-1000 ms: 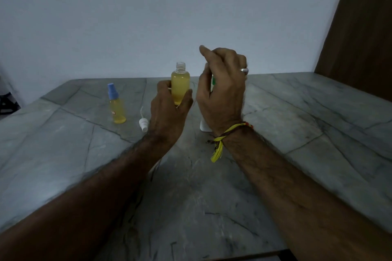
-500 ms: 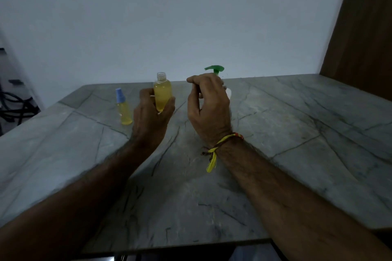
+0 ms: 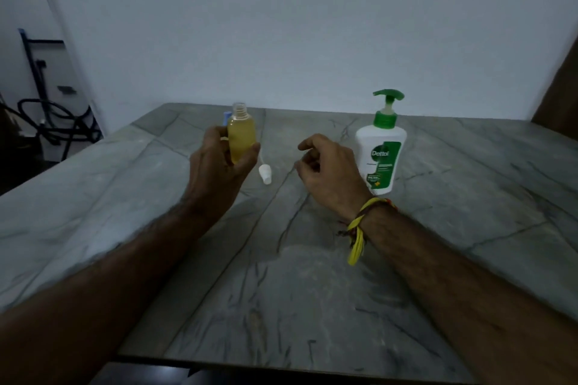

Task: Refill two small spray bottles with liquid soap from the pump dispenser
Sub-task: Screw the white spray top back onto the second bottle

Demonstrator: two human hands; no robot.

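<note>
My left hand [image 3: 219,166] grips a small uncapped spray bottle [image 3: 240,137] full of yellow liquid, held upright above the table. Its white spray cap [image 3: 265,173] lies on the marble just right of that hand. A second small bottle with a blue cap [image 3: 225,118] is mostly hidden behind the held bottle. The white pump dispenser [image 3: 381,155] with a green pump head stands upright at centre right. My right hand [image 3: 328,170] hovers left of the dispenser, fingers loosely curled, holding nothing.
The grey marble table [image 3: 281,291] ends at a near edge at the bottom. A white wall stands behind it. Dark cables and a frame [image 3: 47,122] sit at far left. A brown panel [image 3: 560,97] rises at far right.
My right hand has dropped off the pump head and drawn back left of the dispenser, which now shows in full. The left hand still holds the bottle; the camera view shifted left.
</note>
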